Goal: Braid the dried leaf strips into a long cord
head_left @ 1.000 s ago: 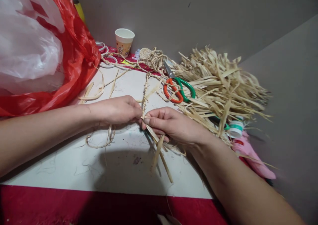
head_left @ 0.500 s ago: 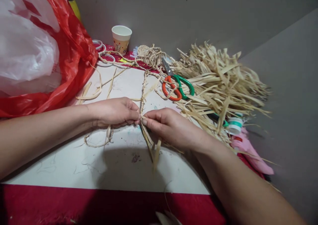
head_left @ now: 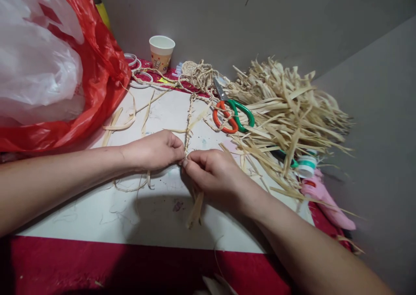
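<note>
A thin twisted straw cord [head_left: 187, 126] runs up the white board [head_left: 97, 225] to the coil of finished cord at the back. My left hand [head_left: 159, 151] pinches the cord's lower end from the left, fingers closed. Close against it, my right hand [head_left: 211, 169] grips the same end between thumb and forefinger. Loose straw strands [head_left: 195, 210] hang below the right hand, partly hidden by it. Several dry straw strips lie on the board left of the cord, some beneath my left forearm.
Scissors [head_left: 232, 116] with orange and green handles lie beside a large straw heap [head_left: 286, 99]. A paper cup [head_left: 161, 54], white rings [head_left: 141, 79] and a cord coil [head_left: 198, 76] stand at the back. A red plastic bag [head_left: 107, 69] fills the left; a pink glue gun [head_left: 328, 199] lies right.
My right hand has shifted slightly downward and turned over the strands, whose loose ends swung a little left. My left hand stays pinched on the cord. The view has moved slightly.
</note>
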Available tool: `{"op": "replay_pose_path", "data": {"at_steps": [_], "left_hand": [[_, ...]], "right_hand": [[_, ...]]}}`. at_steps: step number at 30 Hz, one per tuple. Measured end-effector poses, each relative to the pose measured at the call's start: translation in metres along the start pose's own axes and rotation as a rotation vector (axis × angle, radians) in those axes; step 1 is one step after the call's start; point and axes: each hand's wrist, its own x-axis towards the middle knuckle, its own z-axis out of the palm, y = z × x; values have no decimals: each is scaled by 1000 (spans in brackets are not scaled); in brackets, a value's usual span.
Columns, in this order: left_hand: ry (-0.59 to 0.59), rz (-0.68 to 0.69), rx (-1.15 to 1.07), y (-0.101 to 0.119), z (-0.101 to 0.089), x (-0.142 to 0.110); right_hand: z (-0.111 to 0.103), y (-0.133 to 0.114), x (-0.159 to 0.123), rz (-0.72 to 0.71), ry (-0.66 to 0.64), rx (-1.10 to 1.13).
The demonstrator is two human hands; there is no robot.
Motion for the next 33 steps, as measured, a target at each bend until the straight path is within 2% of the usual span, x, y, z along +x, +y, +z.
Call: {"op": "replay_pose_path", "data": {"at_steps": [7, 11, 13, 16, 17, 18, 21, 22, 24, 27, 33], "left_hand": [[31, -38, -229, 2, 5, -1], [51, -91, -286, 3, 4, 0], [28, -107, -319, 3, 3, 0], [-34, -99, -384, 2, -1, 1], [-52, -95, -406, 2, -3, 1], [-67, -97, -424, 1, -4, 1], [-86, -113, -454, 1, -5, 1], [-85, -120, -457, 1, -5, 1], [-84, -120, -455, 2, -5, 1], [-85, -98, -434, 2, -3, 2], [-57, -79, -346, 1, 1, 2]], "right_hand": [[6, -1, -5, -38, 52, -230], [7, -5, -9, -28, 3, -283], [1, -10, -14, -36, -75, -268], [-17, -16, -17, -87, -301, -56], [-24, -15, -16, -74, -330, 72], [-31, -12, -14, -34, -294, 212], [-41, 4, 2, 125, 78, 543], [-41, 10, 8, 145, 129, 611], [-35, 21, 19, 220, 22, 778], [-21, 28, 29, 259, -121, 900], [-9, 25, 31, 264, -29, 1046]]}}
